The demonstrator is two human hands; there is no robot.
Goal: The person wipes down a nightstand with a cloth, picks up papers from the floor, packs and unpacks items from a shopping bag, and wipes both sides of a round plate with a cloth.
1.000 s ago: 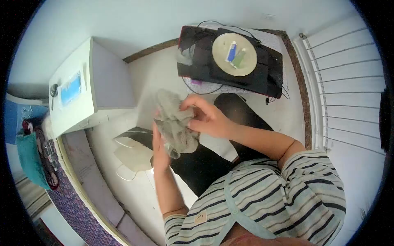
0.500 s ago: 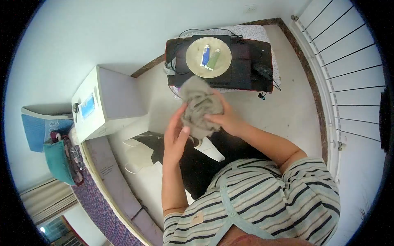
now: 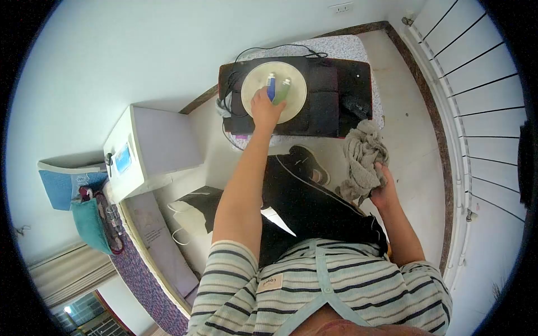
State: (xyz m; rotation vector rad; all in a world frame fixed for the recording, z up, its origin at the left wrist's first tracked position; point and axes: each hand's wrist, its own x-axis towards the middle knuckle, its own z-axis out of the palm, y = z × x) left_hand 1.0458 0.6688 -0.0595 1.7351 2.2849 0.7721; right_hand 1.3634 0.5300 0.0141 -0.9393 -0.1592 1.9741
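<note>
"Grey, crumpled cloth (image 3: pixel 364 159) fills the right hand (image 3: pixel 383 190), to the right, just off the near edge of the dark-topped desk (image 3: pixel 354 78). How is it gripped?"

"The right grip is clamped on its near right side, fingers sunk in the folds. It looks light and limp, likely to droop wherever it is unsupported, so a bunched fistful should hold better than one corner."

"And the left hand (image 3: pixel 267 112)?"

"It reaches far, over a round, pale plate (image 3: pixel 300 92) on the desk. Its fingers are at the near ends of a blue tube (image 3: pixel 270 87) and, to its right, a green tube (image 3: pixel 282 92). I cannot tell whether that grip is closed on either."

"Are the tubes fragile?"

"Probably not; they look light, smooth and squeezable. The middle of each body seems the best hold, pinched gently, since a hard squeeze could dent it or let it slip."
</note>
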